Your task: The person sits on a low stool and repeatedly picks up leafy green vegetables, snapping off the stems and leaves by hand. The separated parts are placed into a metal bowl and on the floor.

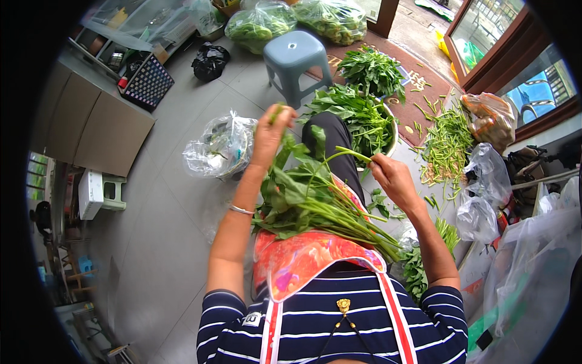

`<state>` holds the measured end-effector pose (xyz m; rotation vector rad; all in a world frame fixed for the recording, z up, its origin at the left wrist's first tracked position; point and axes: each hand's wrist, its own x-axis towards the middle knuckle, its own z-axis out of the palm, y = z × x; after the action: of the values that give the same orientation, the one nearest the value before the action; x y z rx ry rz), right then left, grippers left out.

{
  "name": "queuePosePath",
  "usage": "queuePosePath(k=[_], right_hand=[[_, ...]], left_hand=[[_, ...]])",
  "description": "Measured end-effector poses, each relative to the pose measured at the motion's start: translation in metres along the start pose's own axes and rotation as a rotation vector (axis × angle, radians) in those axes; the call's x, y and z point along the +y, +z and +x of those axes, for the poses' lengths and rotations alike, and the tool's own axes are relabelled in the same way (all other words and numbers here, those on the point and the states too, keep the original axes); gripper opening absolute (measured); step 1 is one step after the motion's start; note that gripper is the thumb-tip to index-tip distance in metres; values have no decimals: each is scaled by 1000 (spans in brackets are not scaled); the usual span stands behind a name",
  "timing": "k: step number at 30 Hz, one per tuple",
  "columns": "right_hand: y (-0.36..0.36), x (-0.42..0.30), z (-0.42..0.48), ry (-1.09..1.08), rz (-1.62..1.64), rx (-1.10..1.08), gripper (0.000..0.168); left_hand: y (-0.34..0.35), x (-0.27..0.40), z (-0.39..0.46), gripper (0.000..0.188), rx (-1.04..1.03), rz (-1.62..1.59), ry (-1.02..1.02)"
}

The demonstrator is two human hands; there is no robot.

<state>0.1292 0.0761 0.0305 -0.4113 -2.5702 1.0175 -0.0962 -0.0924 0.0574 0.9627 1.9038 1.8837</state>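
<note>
A bundle of leafy green stems (pixel 318 200) lies across my lap on a red floral apron (pixel 313 255). My right hand (pixel 393 177) pinches the thick end of one green stem (pixel 348 151) that curves up out of the bundle. Above the leaves at the left, my left hand (pixel 275 125) is raised, slightly blurred, its fingers closed on a piece of green plant. Past my knee, a pale-rimmed tub (pixel 393 129) is heaped with picked leafy greens (pixel 354 109).
Cut stem pieces (pixel 448 141) lie piled on the floor at the right, beside a bag (pixel 491 120). A grey plastic stool (pixel 293 50) stands ahead. A bin lined with clear plastic (pixel 223 148) is at the left. More greens (pixel 413 273) rest by my right side.
</note>
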Motion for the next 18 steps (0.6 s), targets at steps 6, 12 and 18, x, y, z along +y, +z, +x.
queuePosePath(k=[6, 12, 18], right_hand=[[-19, -24, 19, -231, -353, -70, 12], [-23, -33, 25, -283, -405, -123, 14], [-1, -8, 16, 190, 346, -40, 18]], left_hand=[[62, 15, -30, 17, -338, 443, 330], [64, 7, -32, 16, -486, 638, 447], [70, 5, -39, 12, -374, 561, 397]])
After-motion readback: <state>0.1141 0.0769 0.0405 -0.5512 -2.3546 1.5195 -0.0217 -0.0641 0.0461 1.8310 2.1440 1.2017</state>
